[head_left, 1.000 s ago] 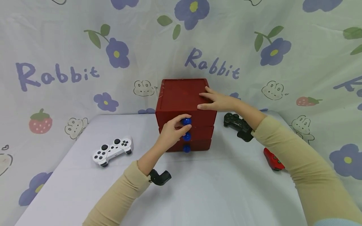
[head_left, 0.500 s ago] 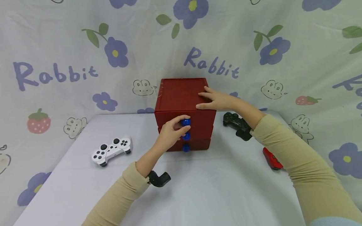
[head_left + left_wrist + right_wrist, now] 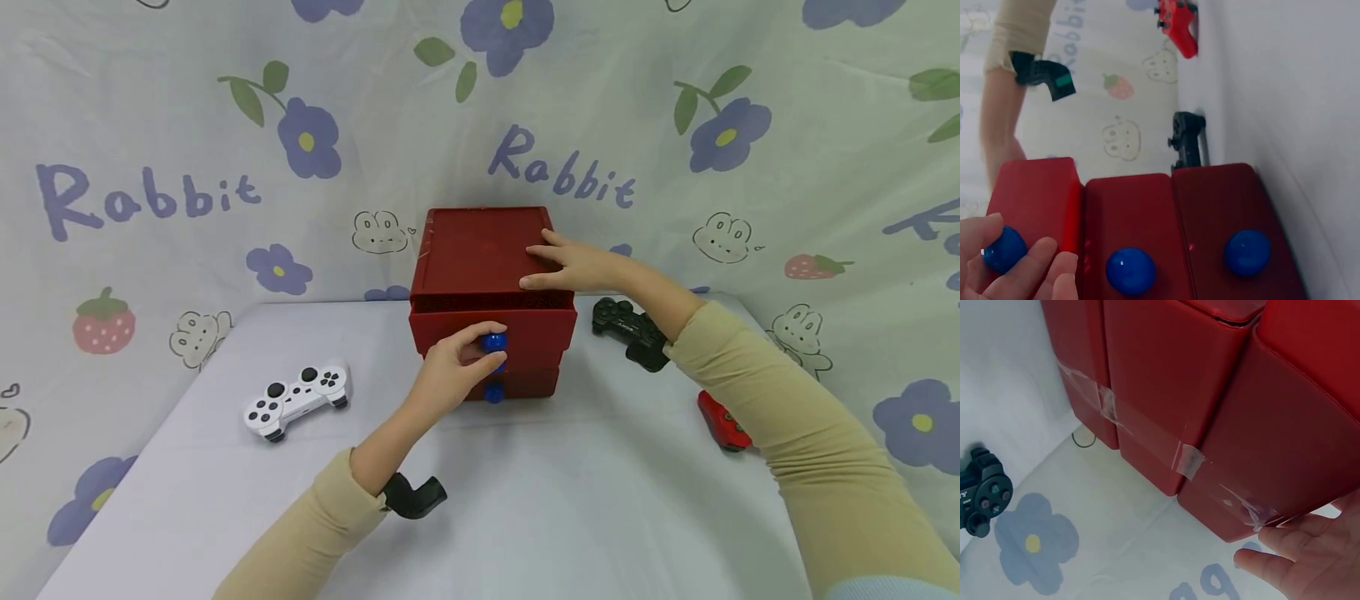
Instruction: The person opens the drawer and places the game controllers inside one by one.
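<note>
A red box of stacked drawers (image 3: 480, 250) stands at the back middle of the table. Thumb and fingers of my left hand (image 3: 442, 371) pinch the blue knob (image 3: 494, 342) of the top drawer (image 3: 536, 333), which sticks out a little and leaves a dark gap below the lid. In the left wrist view, the middle knob (image 3: 1130, 270) and bottom knob (image 3: 1247, 252) have nothing on them. My right hand (image 3: 581, 267) rests with spread, straight fingers on the right side of the box top. Clear tape (image 3: 1147, 440) runs along the box's side.
A white game controller (image 3: 298, 402) lies left of the box on the white table (image 3: 570, 517). Right of it are a black controller (image 3: 630, 332) and a red one (image 3: 723, 421), partly behind the right sleeve. A printed curtain (image 3: 360, 150) hangs behind.
My left hand has moved down and toward me with the top knob, and the top drawer has come out slightly from flush. The right hand stays on the box top.
</note>
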`<state>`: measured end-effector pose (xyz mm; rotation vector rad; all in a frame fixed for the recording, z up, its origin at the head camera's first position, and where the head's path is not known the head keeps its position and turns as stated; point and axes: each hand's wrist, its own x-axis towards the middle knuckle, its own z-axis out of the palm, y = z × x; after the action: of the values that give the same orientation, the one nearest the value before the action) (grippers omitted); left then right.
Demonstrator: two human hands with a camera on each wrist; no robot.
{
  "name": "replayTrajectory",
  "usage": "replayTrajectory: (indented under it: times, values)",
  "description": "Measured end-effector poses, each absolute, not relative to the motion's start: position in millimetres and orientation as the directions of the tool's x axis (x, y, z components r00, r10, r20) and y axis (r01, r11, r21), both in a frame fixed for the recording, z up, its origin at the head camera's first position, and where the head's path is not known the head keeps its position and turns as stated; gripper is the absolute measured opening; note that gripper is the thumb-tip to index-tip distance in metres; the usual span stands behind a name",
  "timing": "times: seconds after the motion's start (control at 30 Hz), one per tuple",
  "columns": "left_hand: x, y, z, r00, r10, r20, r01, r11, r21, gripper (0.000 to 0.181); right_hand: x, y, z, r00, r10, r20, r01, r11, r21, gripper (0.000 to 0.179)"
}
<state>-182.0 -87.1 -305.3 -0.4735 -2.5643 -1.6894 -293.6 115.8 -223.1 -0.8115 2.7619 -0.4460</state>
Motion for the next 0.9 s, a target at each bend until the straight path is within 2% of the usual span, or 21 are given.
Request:
replayTrajectory:
  times: [0.9]
  values:
    - [-136.2,-88.5,-312.0,-0.934,0.252,0.254,0.337,0.38,0.862,0.033,-294.5,116.7,-223.6,-0.825,-0.55,-0.128,-0.483,0.805,-0.345,0.077]
